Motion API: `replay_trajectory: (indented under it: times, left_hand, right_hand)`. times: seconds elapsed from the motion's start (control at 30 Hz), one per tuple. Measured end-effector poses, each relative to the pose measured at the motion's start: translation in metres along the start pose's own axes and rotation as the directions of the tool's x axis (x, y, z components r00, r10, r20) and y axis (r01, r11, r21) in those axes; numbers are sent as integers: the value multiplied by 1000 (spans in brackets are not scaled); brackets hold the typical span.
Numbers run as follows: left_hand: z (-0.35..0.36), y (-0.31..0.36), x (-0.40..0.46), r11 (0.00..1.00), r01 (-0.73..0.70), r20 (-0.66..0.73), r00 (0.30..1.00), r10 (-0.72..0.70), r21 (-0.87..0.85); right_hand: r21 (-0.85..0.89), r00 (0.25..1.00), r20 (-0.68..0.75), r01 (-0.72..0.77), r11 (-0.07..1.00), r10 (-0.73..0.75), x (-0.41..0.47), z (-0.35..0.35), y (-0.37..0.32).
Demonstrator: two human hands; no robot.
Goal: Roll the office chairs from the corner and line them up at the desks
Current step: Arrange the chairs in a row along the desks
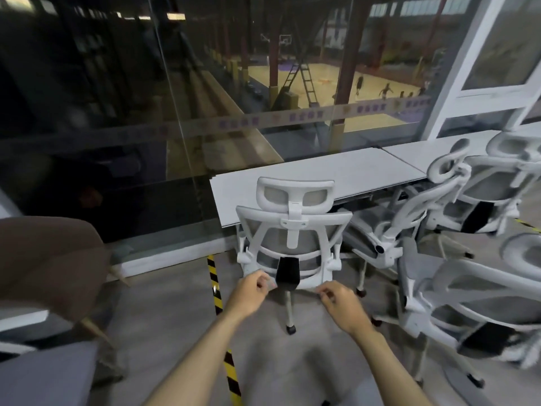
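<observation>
White office chair (292,230) stands facing the left end of the desk (307,174), its backrest toward the person, likely being squared up. Left hand (251,291) and right hand (341,298) hover with curled fingers at the backrest's lower edge; whether they actually grasp it cannot be told. More chairs (456,276) cluster to the right. No containers appear.

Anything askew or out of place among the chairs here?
Yes. The chair in front of both hands faces the desk squarely, but the chair beside it is turned sideways, and the others on the right are bunched at mixed angles rather than lined up.
</observation>
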State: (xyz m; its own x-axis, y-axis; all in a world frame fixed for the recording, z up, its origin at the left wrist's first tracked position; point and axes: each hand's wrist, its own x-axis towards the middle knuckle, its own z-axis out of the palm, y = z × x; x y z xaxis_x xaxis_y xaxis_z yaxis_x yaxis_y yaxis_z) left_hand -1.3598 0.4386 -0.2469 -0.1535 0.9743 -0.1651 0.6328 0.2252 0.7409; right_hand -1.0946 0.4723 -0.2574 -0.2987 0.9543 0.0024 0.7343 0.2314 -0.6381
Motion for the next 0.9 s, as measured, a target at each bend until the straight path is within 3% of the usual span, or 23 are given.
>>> replay_trajectory:
  times: [0.13,0.53,0.73,0.83,0.9]
  left_hand:
    - [-27,1,58,999,-11,-33,999,12,47]
    - [-75,-26,246,995,-36,-66,997,42,97]
    - [-80,-55,316,943,-92,-155,977,148,321]
    - [-68,-72,334,894,-131,-86,979,185,428]
    - [-57,-78,337,901,-151,-39,983,182,407]
  right_hand:
    - [105,994,-47,-96,990,102,53,8,-9]
    - [93,955,-219,-185,978,201,240,39,-39]
    - [204,913,-94,-372,905,397,301,64,-50]
    - [272,904,-152,-350,896,399,309,80,-44]
    - [316,894,-216,-316,894,393,308,84,-40]
